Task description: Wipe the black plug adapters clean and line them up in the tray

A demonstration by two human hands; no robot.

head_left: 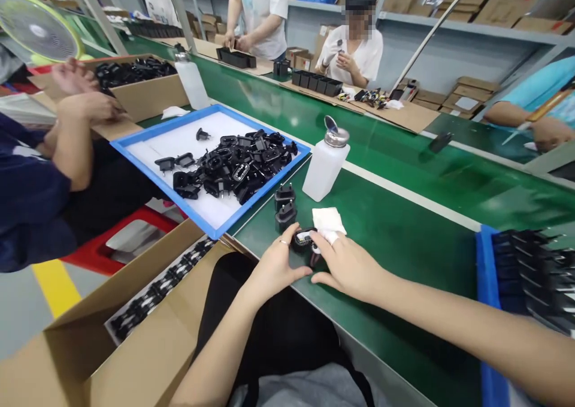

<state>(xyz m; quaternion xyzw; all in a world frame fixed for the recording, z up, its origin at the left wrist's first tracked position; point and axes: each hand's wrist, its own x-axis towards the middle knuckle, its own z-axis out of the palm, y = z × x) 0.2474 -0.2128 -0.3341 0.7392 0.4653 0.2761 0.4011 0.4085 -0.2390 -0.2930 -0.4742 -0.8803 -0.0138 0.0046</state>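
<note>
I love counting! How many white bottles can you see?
2. One bottle stands beside the blue tray; another stands beyond it, by a cardboard box. More may be hidden.

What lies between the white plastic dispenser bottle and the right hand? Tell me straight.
In the head view, a folded white cloth lies on the green conveyor belt between the white plastic dispenser bottle and the right hand.

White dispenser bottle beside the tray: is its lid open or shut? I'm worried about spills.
Open. The white dispenser bottle has its round lid flipped up, standing clear of the bottle's top.
</note>
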